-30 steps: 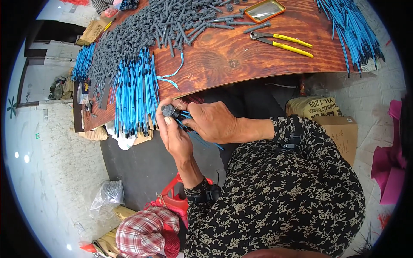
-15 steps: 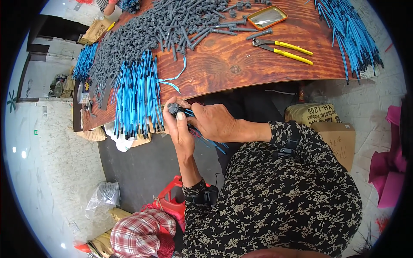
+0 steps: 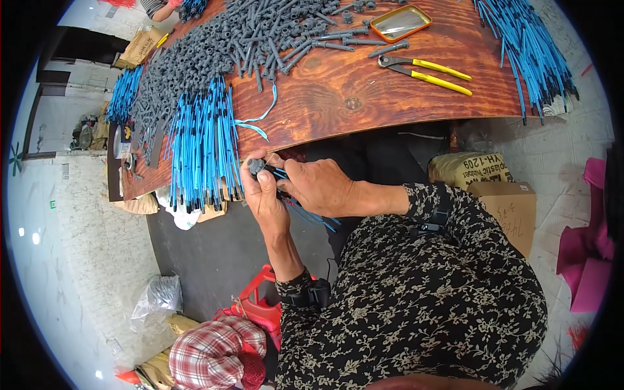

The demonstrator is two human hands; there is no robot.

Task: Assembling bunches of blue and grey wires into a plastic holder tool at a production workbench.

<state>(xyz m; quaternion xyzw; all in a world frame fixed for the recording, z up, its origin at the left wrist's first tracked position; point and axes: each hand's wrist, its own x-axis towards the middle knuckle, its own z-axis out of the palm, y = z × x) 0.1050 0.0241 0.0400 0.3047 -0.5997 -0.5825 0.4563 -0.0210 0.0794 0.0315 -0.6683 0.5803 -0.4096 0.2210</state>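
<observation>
Just off the table's front edge, my left hand (image 3: 265, 198) is closed round a grey plastic fitting (image 3: 256, 166), thumb pressed on its side. Close against it, my right hand (image 3: 322, 186) pinches blue wires (image 3: 281, 173) with dark ends where they meet the fitting. Its fingertips partly cover that join. The wires' loose lengths (image 3: 318, 218) hang out below my right hand. To the left of my hands, a thick bundle of blue wires with black ends (image 3: 205, 146) lies over the table edge.
A big heap of grey plastic fittings (image 3: 195, 65) covers the wooden table's (image 3: 338, 84) far left. Yellow-handled pincers (image 3: 429, 71) and a shallow tin (image 3: 401, 23) lie farther right, near more blue wires (image 3: 530, 55). A red stool (image 3: 260, 302) and a person in a checked garment (image 3: 205, 354) are lower left.
Both hands stay together on the fitting and wires, shifted very slightly left in the picture. The table and its contents also shift slightly left. My grip looks much the same.
</observation>
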